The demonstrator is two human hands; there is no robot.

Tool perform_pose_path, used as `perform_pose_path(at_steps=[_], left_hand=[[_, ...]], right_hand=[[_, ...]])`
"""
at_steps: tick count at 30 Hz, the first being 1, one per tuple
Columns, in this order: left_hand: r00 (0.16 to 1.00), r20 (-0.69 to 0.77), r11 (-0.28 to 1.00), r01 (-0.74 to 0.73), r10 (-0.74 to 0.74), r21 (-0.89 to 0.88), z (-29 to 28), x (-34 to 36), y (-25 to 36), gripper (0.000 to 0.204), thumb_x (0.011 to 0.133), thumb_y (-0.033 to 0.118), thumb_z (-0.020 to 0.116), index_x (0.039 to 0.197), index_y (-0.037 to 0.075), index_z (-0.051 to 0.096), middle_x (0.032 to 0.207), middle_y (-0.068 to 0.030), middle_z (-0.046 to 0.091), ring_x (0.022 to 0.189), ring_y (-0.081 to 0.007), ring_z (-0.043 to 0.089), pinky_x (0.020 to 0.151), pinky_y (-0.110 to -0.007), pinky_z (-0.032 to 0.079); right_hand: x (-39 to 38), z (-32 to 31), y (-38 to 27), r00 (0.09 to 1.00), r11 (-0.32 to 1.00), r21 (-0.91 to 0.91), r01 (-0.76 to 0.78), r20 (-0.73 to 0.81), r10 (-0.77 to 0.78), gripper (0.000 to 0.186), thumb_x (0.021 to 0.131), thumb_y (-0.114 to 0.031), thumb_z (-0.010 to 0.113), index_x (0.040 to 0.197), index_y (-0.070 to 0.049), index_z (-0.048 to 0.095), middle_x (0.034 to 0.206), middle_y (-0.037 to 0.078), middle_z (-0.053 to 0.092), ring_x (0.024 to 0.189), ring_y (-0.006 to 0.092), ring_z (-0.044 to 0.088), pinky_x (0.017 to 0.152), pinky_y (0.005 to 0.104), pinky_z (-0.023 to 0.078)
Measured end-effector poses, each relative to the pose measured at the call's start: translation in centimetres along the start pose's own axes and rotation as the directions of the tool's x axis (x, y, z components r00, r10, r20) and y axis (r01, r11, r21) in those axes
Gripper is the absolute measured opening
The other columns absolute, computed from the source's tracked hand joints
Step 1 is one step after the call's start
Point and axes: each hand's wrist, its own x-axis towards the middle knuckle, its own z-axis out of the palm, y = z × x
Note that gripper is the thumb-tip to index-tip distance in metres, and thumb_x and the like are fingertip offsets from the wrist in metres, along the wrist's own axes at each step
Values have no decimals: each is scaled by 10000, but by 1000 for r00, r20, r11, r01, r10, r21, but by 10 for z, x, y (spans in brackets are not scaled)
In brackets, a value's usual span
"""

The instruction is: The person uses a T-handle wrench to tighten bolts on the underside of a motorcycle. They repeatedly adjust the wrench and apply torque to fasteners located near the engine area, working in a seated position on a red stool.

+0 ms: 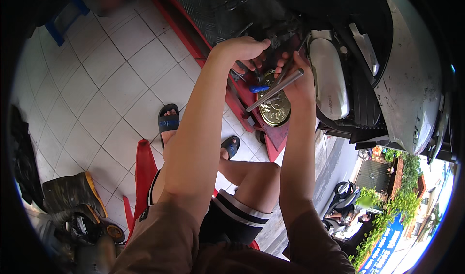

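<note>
Steel rod (274, 89) slants out below the gripping right hand (296, 83).

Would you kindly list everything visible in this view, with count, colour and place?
scooter: one, silver and black, upper right, raised on the lift
lift platform: one, red-edged, top centre
metal rod tool: one, grey, in the right hand
round tin: one, gold, on the lift edge
blue-handled tool: one, by the tin
stool: one, red, under the person
sandals: two, black, on white tiles
left hand: reaching under the scooter
right hand: gripping the rod
</note>
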Motion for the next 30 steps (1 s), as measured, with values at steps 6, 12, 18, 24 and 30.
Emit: perform_pose_path(at_steps=[6,12,18,24,30], left_hand=[[932,61,912,363,-358,-192,53,-81,-23,777,955,648,286,1321,-25,413,1106,-213,626,832,-277,695,763,-350,572],[970,-241,305,-218,-39,-927,59,-59,-55,81,967,77,510,968,4,545,871,-118,625,699,-157,626,569,-219,533],[902,-410,-226,-431,-134,-874,78,-64,-39,160,957,103,569,925,-42,508,841,-124,568,652,-135,556,560,-204,519],[856,-517,-6,-517,15,-856,77,-71,-40,203,982,193,556,899,8,558,751,-89,600,658,-142,581,591,-236,513],[656,-739,554,-675,150,-487,64,-81,-19,261,916,259,670,924,-1,643,711,-16,592,574,-73,522,536,-202,434]], right_hand=[[2,21,-10,1000,993,119,11,-4,-11,271,1009,-270,411,1000,-34,544,858,90,599,780,213,591,674,319,487],[6,38,-12,999,962,273,16,44,-30,271,1031,-247,370,989,-25,519,892,108,602,809,235,608,727,323,524],[14,33,-5,992,957,289,-8,120,-28,295,1040,-253,357,983,-4,505,923,152,602,866,287,615,825,371,533],[-5,33,5,985,997,71,25,171,-37,317,1015,-311,451,998,-10,550,886,106,607,828,199,599,725,300,496],[-48,43,12,925,955,-281,96,379,18,220,903,-270,674,898,-56,624,739,-35,555,607,32,439,533,187,338]])
